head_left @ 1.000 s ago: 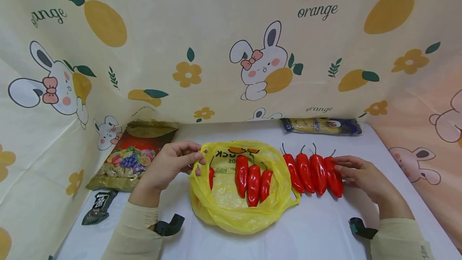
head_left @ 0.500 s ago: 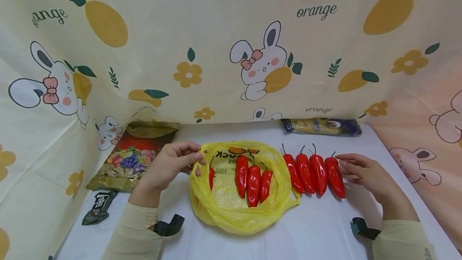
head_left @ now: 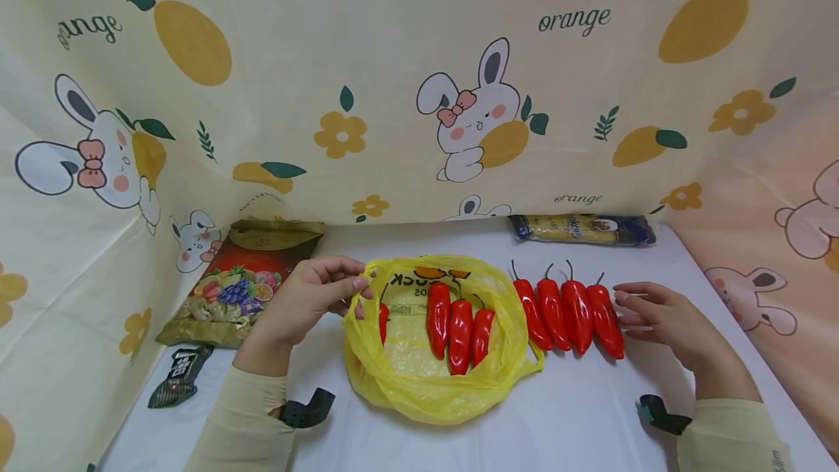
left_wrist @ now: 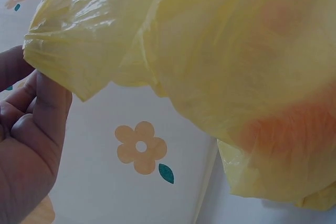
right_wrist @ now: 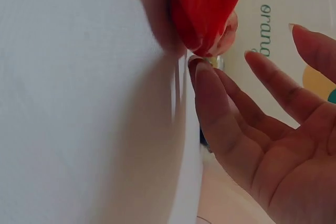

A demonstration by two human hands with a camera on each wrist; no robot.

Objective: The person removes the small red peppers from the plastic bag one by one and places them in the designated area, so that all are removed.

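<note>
Pinching the left rim of a yellow bag (head_left: 432, 392), the left hand (head_left: 313, 301) has thumb and fingers together on its film. The right hand (head_left: 665, 319) grasps nothing, fingers loosely bent just beside the rightmost pepper (head_left: 606, 320); whether they touch is unclear. That pepper ends a row of four on the table (head_left: 577, 421), nearest the bag's right side; four more show inside. The left arm partly covers a fruit-printed pouch (head_left: 239, 290), near a small black packet (head_left: 181, 377); a long packet (head_left: 583, 229) lies behind the row. All the peppers are glossy, red and tapered; the bag is crinkled, translucent plastic.
</note>
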